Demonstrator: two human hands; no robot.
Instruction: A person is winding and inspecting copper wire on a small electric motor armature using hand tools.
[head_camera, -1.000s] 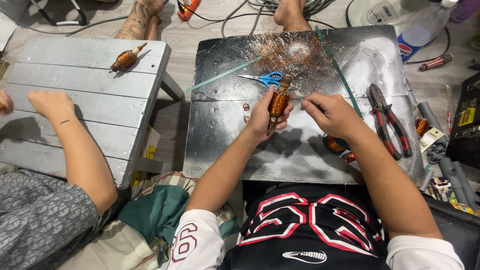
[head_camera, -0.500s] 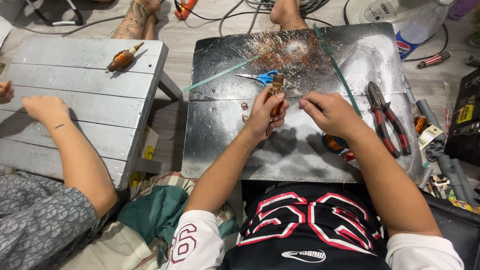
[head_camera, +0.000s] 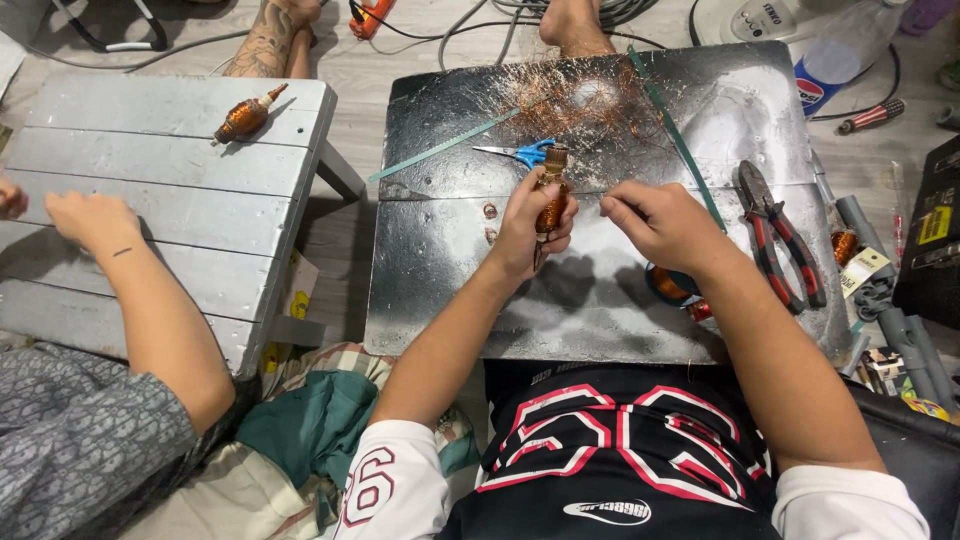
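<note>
My left hand (head_camera: 528, 228) grips a copper-wound armature (head_camera: 552, 196), held upright over the shiny metal sheet (head_camera: 600, 300). My right hand (head_camera: 662, 226) hovers just right of it with thumb and forefinger pinched together, apparently on a thin wire that is too fine to see clearly. Blue-handled scissors (head_camera: 520, 153) lie just behind the armature, beside a tangle of loose copper wire (head_camera: 570, 95).
Red-handled pliers (head_camera: 778, 238) lie at the sheet's right. A second armature (head_camera: 245, 116) rests on the grey slatted wooden bench (head_camera: 170, 200) at left, where another person's hand (head_camera: 90, 220) rests. Bare feet, cables and a plastic bottle (head_camera: 835, 55) sit at the far side.
My left hand has turned the armature from tilted to more upright. The other person's hand on the bench has shifted slightly.
</note>
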